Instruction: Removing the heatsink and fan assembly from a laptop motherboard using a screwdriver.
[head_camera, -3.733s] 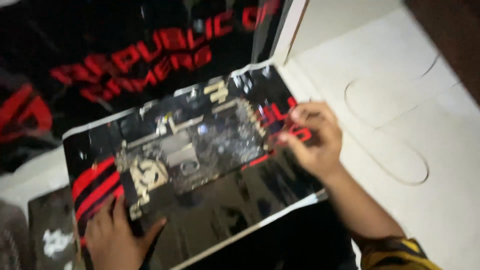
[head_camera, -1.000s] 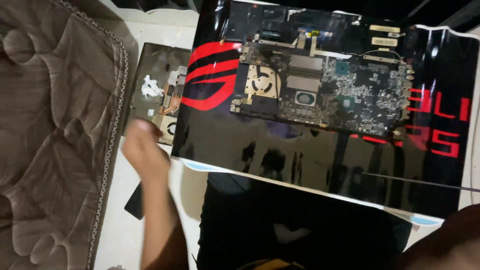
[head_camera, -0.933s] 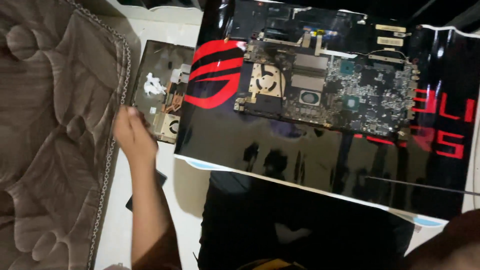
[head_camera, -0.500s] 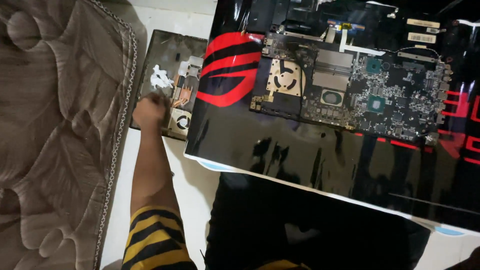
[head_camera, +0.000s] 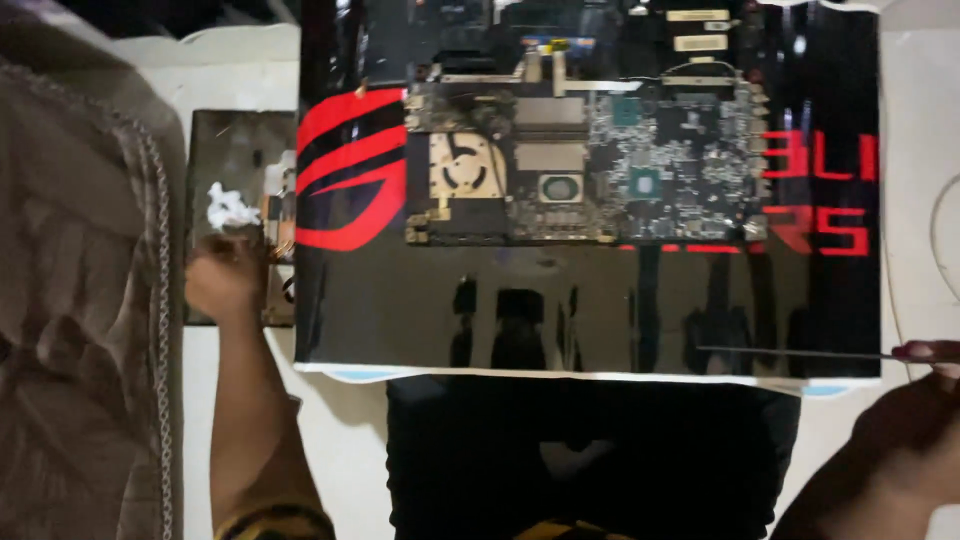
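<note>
— Since half a second back, has the left hand (head_camera: 228, 280) moved?
— Barely; it stays curled at the near edge of the dark panel (head_camera: 232, 160) on the left, fingers closed, though on what I cannot tell. White crumpled tissue (head_camera: 230, 207) lies just beyond it.
— And the right hand (head_camera: 905, 425)?
— Near right, pinching a thin rod (head_camera: 790, 351).
— How would the panel handle?
— Likely light, stiff, easily scratched; take it by its edges. The circuit board (head_camera: 590, 165) on the glossy black mat (head_camera: 600, 310) looks fragile.

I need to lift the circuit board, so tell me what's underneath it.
The circuit board lies on a glossy black mat with red graphics, which rests on a pale surface. Whatever is directly beneath the board is covered.
</note>
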